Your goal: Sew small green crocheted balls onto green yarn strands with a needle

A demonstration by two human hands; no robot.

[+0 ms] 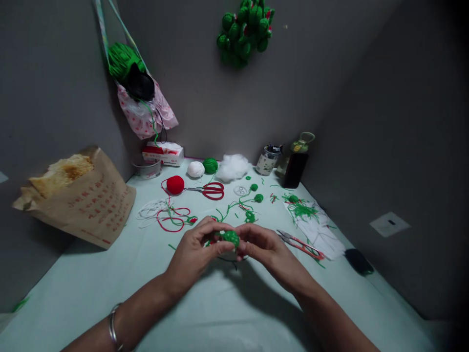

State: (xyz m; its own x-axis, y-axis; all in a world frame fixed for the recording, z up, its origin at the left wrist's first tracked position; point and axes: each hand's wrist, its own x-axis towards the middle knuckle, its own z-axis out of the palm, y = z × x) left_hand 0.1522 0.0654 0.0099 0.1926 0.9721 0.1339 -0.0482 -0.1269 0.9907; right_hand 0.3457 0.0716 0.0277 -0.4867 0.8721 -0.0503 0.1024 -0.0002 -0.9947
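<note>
Between my two hands, just above the table, is a small green crocheted piece (230, 237), rounded in shape. The thumb and fingers of my left hand (205, 244) pinch it from the left. From the other side, my right hand (258, 244) has its thumb and fingertips closed at its right edge. A bit of red shows by the left fingers, partly hidden. Dark strands lie on the table below the hands. Behind them are small green crocheted balls (258, 198) with yarn tails and a green-and-red crocheted piece (192, 221).
Red-handled scissors (213, 190) lie beyond my hands, near a red yarn ball (175, 185) and white stuffing (233, 167). Orange-handled snips (302, 245) lie at right by green yarn scraps (304, 210). A paper bag of bread (91, 205) stands left; a phone (295, 170) leans at the back right.
</note>
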